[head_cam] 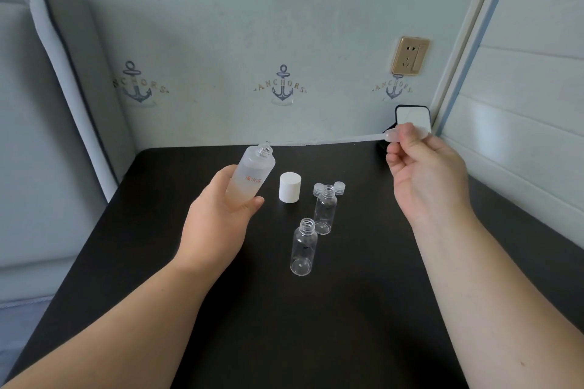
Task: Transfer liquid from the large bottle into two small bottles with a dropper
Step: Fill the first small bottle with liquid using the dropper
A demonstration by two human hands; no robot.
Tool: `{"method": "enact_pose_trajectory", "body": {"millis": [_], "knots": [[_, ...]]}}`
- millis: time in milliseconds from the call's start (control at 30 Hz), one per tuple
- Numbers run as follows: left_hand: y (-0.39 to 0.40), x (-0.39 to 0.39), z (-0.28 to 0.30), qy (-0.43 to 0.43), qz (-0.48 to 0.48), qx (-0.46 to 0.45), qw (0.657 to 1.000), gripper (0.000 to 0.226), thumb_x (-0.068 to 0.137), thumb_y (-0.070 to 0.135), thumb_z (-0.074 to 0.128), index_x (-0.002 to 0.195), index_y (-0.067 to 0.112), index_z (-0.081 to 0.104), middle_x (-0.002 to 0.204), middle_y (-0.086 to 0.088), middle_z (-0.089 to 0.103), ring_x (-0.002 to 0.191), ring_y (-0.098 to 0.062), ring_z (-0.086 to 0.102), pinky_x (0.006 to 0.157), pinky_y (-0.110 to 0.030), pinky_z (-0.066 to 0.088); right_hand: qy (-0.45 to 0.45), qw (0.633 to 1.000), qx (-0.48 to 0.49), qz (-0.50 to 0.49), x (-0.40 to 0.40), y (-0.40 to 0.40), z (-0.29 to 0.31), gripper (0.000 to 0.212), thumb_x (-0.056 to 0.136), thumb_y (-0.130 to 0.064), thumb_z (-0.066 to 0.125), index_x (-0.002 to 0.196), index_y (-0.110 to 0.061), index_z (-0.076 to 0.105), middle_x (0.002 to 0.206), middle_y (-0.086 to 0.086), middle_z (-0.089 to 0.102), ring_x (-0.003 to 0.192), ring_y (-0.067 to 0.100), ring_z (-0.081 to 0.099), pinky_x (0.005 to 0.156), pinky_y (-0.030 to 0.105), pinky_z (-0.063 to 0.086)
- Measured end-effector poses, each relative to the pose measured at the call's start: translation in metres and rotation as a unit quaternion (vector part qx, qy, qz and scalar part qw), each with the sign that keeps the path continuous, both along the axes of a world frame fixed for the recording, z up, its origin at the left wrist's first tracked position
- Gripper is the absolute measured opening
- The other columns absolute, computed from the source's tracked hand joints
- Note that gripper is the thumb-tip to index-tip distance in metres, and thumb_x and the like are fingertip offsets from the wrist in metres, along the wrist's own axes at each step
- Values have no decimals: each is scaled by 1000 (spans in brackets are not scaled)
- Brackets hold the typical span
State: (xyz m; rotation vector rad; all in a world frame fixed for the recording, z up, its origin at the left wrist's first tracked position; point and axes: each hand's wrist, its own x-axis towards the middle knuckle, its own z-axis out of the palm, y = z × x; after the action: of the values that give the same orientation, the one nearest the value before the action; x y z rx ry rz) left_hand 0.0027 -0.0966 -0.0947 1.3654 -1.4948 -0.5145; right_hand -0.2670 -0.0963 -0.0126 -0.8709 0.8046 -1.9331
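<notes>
My left hand point(218, 215) grips the tilted large bottle point(252, 177); my right hand point(423, 170) pinches the dropper point(331, 141) bulb, tip at the mouth. Tilt further and liquid could spill onto the desk point(347, 309); a wobbling tip may miss.

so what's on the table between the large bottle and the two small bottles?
Head view: only the white cap, upright, between the large bottle and the small bottles.

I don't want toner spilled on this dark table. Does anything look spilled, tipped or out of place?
No spill shows on the table. The only thing not upright is the large bottle, tilted in the left hand toward the dropper that the right hand holds. Both small bottles stand upright, open and apparently empty beside the white cap.
</notes>
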Motion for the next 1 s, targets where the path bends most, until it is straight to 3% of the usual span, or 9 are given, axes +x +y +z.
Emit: {"method": "enact_pose_trajectory", "body": {"millis": [200, 500, 633, 733, 867, 1000], "knots": [[-1, 0, -1, -3, 9, 1, 1000, 39, 90, 37, 72, 118, 51, 48, 101, 26, 60, 96, 0, 57, 76, -26, 44, 40, 999, -14, -8, -4, -1, 13, 10, 94, -7, 68, 84, -8, 70, 75, 4, 72, 63, 12, 60, 67, 21, 52], [0, -2, 1, -13, 8, -1, 1000, 45, 89, 35, 73, 115, 58, 45, 99, 34, 57, 97, 7, 55, 73, -17, 39, 49, 999, -3, -10, 1, -4, 14, 9, 93, -8, 70, 84, -7, 69, 74, 4, 72, 60, 12, 59, 63, 21, 51], [3, -3, 5, -31, -9, -14, 999, 47, 89, 32, 73, 101, 67, 44, 105, 41, 53, 99, 17, 49, 71, -20, 40, 67, 998, -4, 2, 9, -6, 17, 20, 92, -8, 71, 72, -13, 71, 75, 6, 73, 59, 11, 60, 60, 21, 51], [3, -4, 4, -37, -14, -17, 999, 47, 89, 31, 73, 104, 65, 44, 106, 42, 53, 99, 17, 48, 72, -19, 40, 78, 997, -13, 20, 15, -8, 20, 26, 91, -9, 72, 66, -17, 74, 75, 6, 74, 59, 12, 62, 59, 21, 51], [2, -5, 0, -50, -8, -15, 999, 45, 88, 31, 74, 113, 57, 47, 105, 38, 54, 101, 12, 49, 75, -19, 41, 107, 993, -10, 49, 26, -10, 19, 23, 92, -9, 71, 70, -16, 74, 76, 5, 74, 61, 11, 62, 60, 21, 52], [3, -8, 0, -67, -8, -23, 997, 46, 87, 30, 74, 120, 52, 49, 103, 26, 60, 101, -6, 55, 85, -34, 47, 138, 988, -1, 67, 37, -9, 12, 23, 92, -8, 71, 71, -15, 75, 75, 6, 73, 62, 12, 63, 62, 21, 52]]}}
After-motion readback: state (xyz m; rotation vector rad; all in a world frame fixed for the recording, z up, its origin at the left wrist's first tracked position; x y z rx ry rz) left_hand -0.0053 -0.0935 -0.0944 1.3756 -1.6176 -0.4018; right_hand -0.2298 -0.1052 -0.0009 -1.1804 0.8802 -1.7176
